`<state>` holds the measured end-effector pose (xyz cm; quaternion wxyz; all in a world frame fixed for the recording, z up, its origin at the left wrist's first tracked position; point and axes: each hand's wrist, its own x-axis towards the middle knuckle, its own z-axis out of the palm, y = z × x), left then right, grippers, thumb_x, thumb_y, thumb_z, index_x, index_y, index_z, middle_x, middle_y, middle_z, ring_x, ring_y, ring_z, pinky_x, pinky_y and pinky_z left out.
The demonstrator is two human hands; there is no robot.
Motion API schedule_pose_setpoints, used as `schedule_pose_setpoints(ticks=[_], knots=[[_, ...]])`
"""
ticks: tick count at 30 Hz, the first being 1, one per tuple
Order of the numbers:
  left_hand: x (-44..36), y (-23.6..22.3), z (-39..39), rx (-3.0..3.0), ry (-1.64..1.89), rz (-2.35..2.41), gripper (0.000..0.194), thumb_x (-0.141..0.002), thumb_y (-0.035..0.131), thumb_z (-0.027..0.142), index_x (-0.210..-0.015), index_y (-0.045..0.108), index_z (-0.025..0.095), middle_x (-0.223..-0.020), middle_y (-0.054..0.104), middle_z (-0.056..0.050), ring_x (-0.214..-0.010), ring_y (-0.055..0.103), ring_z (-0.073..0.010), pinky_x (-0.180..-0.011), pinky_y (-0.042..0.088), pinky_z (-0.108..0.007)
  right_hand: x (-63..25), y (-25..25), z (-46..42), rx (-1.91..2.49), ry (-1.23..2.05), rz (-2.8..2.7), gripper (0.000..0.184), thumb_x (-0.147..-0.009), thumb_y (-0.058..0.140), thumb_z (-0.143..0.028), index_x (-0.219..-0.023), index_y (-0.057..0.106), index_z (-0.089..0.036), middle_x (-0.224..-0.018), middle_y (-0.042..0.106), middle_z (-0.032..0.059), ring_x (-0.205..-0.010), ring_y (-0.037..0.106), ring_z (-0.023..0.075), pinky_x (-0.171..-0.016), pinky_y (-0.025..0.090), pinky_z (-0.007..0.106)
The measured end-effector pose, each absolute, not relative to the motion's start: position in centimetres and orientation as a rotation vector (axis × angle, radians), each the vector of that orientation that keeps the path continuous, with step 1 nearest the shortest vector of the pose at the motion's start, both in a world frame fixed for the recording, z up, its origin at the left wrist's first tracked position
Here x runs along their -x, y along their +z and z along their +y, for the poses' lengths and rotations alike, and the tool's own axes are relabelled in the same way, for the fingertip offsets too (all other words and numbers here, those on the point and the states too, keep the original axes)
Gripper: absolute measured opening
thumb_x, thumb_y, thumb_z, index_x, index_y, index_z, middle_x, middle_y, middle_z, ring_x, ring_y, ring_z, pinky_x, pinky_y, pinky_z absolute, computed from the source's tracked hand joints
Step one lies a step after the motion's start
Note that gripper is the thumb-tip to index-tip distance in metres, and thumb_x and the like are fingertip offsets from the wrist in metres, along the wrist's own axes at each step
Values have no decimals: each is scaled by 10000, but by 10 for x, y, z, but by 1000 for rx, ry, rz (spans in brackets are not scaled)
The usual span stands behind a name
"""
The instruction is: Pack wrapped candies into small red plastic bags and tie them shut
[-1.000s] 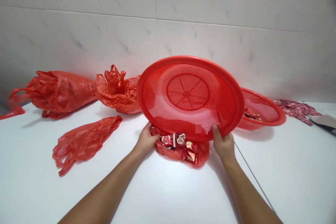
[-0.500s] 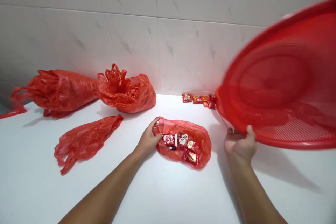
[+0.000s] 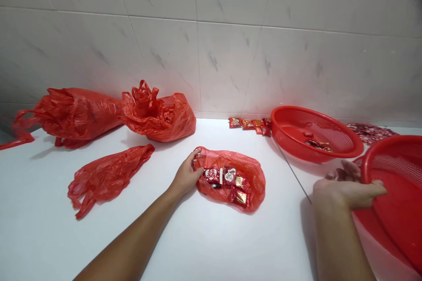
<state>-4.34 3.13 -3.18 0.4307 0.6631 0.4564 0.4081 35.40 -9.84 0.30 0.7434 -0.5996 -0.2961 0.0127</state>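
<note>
A small red plastic bag (image 3: pixel 245 171) lies open on the white counter, with several wrapped candies (image 3: pixel 227 178) showing inside. My left hand (image 3: pixel 185 175) pinches the bag's left edge, fingers closed on the plastic. My right hand (image 3: pixel 346 189) grips the rim of a red perforated basket (image 3: pixel 395 202) at the right edge of the view, resting low near the counter, thumb over the rim.
A second red basket (image 3: pixel 314 134) with a few candies stands behind it. Loose candies (image 3: pixel 250 124) lie by the tiled wall. Three more red bags lie at left: (image 3: pixel 105 175), (image 3: pixel 161 116), (image 3: pixel 72 114). Patterned red packets (image 3: pixel 371 131) are at the far right.
My right hand swung the red basket from above the candy bag over to the right and down near the counter. My left hand stayed on the bag's edge.
</note>
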Motion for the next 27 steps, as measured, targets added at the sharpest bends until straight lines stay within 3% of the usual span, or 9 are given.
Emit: schedule_pose_setpoints(ticks=[5, 10, 14, 17, 19, 21, 24, 27], knots=[[43, -31, 30, -1634, 1031, 1127, 747, -743, 706, 129, -1473, 603, 247, -1518, 614, -89, -1424, 554, -316, -1257, 363, -467, -369, -9, -102, 1338, 15, -559, 521, -915, 446, -767, -799, 566, -274, -911, 674, 182, -736, 673, 320, -466, 401, 442], [44, -33, 30, -1681, 995, 1135, 740, -788, 674, 154, -1513, 557, 245, -1531, 601, -83, -1399, 578, -300, -1231, 400, -456, -386, -16, -100, 1161, -76, 62, 466, -1002, 213, -603, -674, 326, -291, -832, 577, 144, -595, 547, 235, -451, 254, 385], [43, -32, 30, -1672, 1016, 1134, 749, -774, 689, 150, -1506, 565, 243, -1518, 614, -81, -1372, 604, -301, -1221, 416, -441, -377, -13, -90, 1160, -91, 31, 347, -921, 487, -502, -685, 343, -293, -711, 473, 30, -553, 450, 199, -480, 282, 357], [41, -29, 27, -1655, 1025, 1140, 743, -776, 681, 151, -1505, 560, 231, -1502, 624, -91, -1358, 614, -296, -1204, 435, -433, -346, -12, -81, 1228, -14, -297, 315, -828, 679, -486, -707, 503, -255, -669, 511, -9, -592, 490, 179, -558, 407, 342], [40, -27, 26, -1645, 1034, 1135, 740, -777, 670, 151, -1503, 553, 223, -1491, 629, -99, -1340, 625, -291, -1177, 460, -428, -317, -13, -78, 1354, 129, -811, 296, -831, 725, -514, -832, 663, -225, -755, 619, 18, -699, 582, 203, -663, 493, 359], [39, -27, 25, -1640, 1050, 1130, 735, -768, 664, 148, -1492, 558, 221, -1479, 634, -99, -1314, 640, -288, -1148, 485, -420, -288, -15, -78, 1465, 313, -1370, 389, -821, 778, -504, -1119, 758, -255, -981, 701, 67, -903, 648, 258, -766, 545, 388], [40, -28, 25, -1624, 1074, 1117, 739, -749, 662, 140, -1477, 568, 233, -1431, 662, -90, -1257, 669, -283, -1116, 509, -419, -263, -22, -80, 1603, 441, -1744, 757, -749, 853, -374, -1470, 624, -383, -1224, 660, 87, -1184, 611, 329, -944, 564, 463], [41, -31, 26, -1594, 1082, 1094, 766, -731, 653, 121, -1483, 564, 240, -1401, 678, -91, -1229, 680, -285, -1103, 517, -429, -268, -31, -78, 1678, 458, -1640, 781, -782, 710, -224, -1537, 558, -358, -1194, 638, 81, -1070, 677, 280, -969, 573, 476]])
